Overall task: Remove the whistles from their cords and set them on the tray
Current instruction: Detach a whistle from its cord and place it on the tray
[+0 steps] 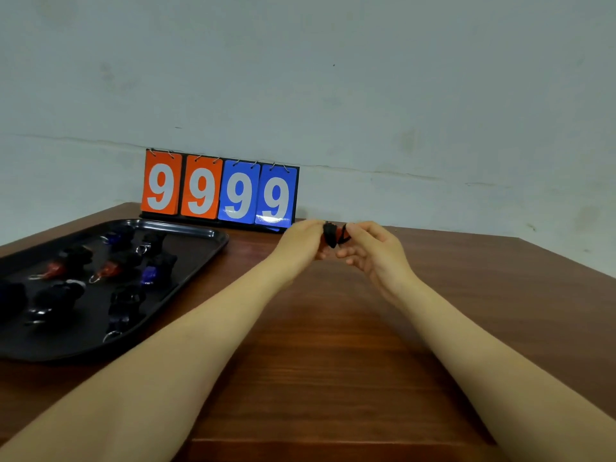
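Red-and-black whistle point(334, 235) pinched between both hands above the desk point(333, 345), right of frame centre, just in front of the flip scoreboard point(220, 191). Left hand point(300, 243) closed on the black end, right hand point(370, 250) pinching the red side with thumb and forefinger, remaining fingers loosely curled beneath; both grips clamped on the same small piece, fingertips nearly touching. Black cord apparently bunched against the whistle body, though too small and blurred to tell where cord ends and whistle begins, or whether a ring joins them. Black tray point(213, 233) at left of frame, well apart from the hands, already carrying a scatter of whistles point(110, 270) in red, blue and black, several with small metal rings showing. Likely trouble from here: pulling apart too sharply, so the whistle pops free and drops to the desk or rolls off its near edge; a slipping pinch on a smooth plastic body; a split ring, if present, springing back onto the cord before coming clear. Carrying across to the tray, risk of knocking the whistles already lying there, or of the loose cord snagging one and dragging it along.
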A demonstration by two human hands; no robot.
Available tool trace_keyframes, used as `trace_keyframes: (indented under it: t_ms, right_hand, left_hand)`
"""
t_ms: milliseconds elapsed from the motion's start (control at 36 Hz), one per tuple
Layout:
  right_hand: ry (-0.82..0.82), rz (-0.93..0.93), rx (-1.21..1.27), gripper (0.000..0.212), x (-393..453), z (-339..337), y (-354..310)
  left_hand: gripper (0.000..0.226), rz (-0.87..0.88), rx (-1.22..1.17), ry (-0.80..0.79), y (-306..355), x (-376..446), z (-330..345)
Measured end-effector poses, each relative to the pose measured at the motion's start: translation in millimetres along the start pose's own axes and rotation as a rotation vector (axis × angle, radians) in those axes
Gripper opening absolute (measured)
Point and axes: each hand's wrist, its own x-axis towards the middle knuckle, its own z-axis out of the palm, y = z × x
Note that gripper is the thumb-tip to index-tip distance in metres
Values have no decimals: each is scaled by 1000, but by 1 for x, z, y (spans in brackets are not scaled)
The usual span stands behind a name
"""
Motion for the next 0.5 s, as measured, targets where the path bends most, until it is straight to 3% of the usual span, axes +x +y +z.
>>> trace_keyframes:
  t_ms: [139, 222, 500]
  right_hand:
    - [33, 128, 52, 18, 4, -2, 1]
    - [44, 185, 128, 19, 5, -3, 3]
    - [7, 153, 189, 14, 3, 5, 0]
  left_hand:
    - [38, -90, -10, -37, -4, -3, 18]
    - [35, -4, 107, -51, -5, -7, 20]
    - [17, 97, 99, 48, -6, -5, 9]
